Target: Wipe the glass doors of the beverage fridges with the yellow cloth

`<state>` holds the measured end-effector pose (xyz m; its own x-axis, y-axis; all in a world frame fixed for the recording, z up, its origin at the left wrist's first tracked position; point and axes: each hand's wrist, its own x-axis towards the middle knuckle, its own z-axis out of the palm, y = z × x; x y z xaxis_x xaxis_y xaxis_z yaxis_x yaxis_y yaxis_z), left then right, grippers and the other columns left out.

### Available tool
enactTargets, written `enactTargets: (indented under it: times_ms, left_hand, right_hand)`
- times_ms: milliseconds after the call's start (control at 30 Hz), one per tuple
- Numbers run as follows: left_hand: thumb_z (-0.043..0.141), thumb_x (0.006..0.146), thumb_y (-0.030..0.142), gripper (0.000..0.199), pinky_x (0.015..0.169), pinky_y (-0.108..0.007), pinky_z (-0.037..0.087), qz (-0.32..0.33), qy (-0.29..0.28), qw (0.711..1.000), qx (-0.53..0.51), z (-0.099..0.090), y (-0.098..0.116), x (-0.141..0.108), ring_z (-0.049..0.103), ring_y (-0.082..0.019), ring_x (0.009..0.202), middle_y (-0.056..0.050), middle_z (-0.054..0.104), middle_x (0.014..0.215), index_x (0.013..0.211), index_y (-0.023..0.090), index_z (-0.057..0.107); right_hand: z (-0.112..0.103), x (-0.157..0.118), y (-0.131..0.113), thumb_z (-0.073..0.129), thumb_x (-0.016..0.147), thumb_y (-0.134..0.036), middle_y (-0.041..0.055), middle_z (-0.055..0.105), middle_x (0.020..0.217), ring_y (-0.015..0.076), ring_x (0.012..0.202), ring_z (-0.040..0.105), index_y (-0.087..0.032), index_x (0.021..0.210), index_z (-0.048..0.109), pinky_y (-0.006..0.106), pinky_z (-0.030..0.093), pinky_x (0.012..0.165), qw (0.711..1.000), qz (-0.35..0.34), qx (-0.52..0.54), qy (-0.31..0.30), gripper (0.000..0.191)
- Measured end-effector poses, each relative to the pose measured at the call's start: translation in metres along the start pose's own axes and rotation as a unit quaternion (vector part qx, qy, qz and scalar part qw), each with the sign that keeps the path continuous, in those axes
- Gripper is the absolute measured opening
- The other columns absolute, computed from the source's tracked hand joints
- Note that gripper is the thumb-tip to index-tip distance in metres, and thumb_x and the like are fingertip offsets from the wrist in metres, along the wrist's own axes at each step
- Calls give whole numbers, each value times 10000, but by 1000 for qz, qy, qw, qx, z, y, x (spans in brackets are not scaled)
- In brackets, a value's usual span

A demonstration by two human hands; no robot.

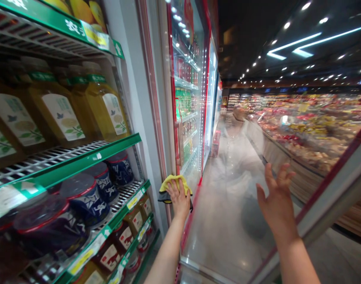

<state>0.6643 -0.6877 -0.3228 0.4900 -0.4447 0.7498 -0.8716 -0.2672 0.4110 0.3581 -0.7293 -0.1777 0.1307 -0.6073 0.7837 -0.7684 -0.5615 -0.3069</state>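
A yellow and grey cloth (183, 182) lies under the fingers of my left hand (180, 200), which presses it against the glass door (210, 221) near the door's left side. My right hand (277, 199) is raised in front of the same pane, close to the frame on the right. Its fingers are spread and nothing is in them. I cannot tell if that palm touches the glass.
On the left, green-edged shelves (118, 144) hold yellow drink bottles (105, 104), dark blue-labelled containers (85, 199) and smaller bottles. Other lit coolers (186, 85) continue beyond. A blurred pale figure shows in the glass, with a produce display (305, 130) at right.
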Motion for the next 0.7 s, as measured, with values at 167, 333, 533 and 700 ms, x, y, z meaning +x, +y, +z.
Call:
enactTargets:
  times_ms: [167, 333, 533, 700]
  left_hand:
    - [495, 986, 272, 720, 1210, -698, 161, 39, 21, 999, -18, 2, 49, 33, -30, -375, 1563, -238, 67, 1688, 1622, 135, 185]
    - [554, 961, 273, 702, 1240, -653, 142, 166, 1, 986, -29, 10, 57, 22, 18, -341, 1576, -189, 178, 1689, 1603, 185, 283]
    - [602, 906, 211, 599, 1270, -568, 169, 211, -47, 976, -5, 0, 13, 13, 175, -297, 1571, -125, 398, 1621, 1495, 252, 503]
    - [548, 955, 255, 675, 1243, -680, 88, 119, 20, 993, -19, 1, 77, 48, -4, -346, 1580, -153, 212, 1689, 1589, 192, 327]
  right_hand:
    - [1, 1, 1, 440, 999, -233, 54, -156, 1719, 463, 1553, -43, -313, 1649, 75, 734, 322, 1160, 1000, -10, -4, 10, 750]
    - [2, 2, 7, 430, 1002, -218, 53, -97, 1730, 417, 1569, -10, -306, 1647, 114, 685, 334, 1180, 1000, -6, -3, 7, 724]
    - [4, 5, 9, 416, 1000, -195, 52, -109, 1726, 393, 1571, -31, -296, 1647, 120, 667, 319, 1197, 1000, -6, -7, 6, 719]
    - [7, 8, 12, 370, 991, -132, 33, -118, 1725, 362, 1574, -34, -325, 1647, 70, 646, 336, 1199, 1000, -15, -19, 5, 747]
